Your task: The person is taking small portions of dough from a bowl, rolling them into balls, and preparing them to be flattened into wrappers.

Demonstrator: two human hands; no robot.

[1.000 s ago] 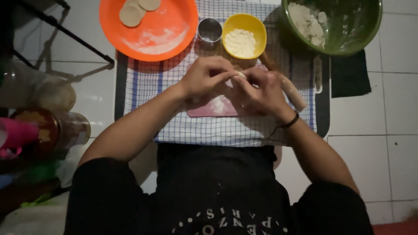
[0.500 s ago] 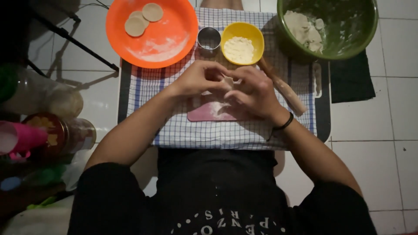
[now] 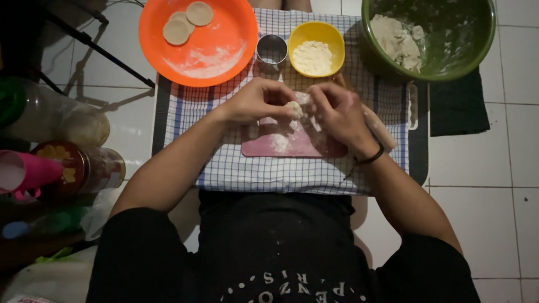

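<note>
Both the left hand [image 3: 255, 102] and the right hand [image 3: 337, 112] pinch 1 small dough piece [image 3: 293, 108] just above the floured pink board [image 3: 292, 147], so shaping should go best with light, even fingertip pressure.

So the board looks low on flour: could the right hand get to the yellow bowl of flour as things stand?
Probably yes. The yellow bowl sits just beyond the right hand, nothing between them, though that hand and the left hand are pinching a dough piece.
</note>
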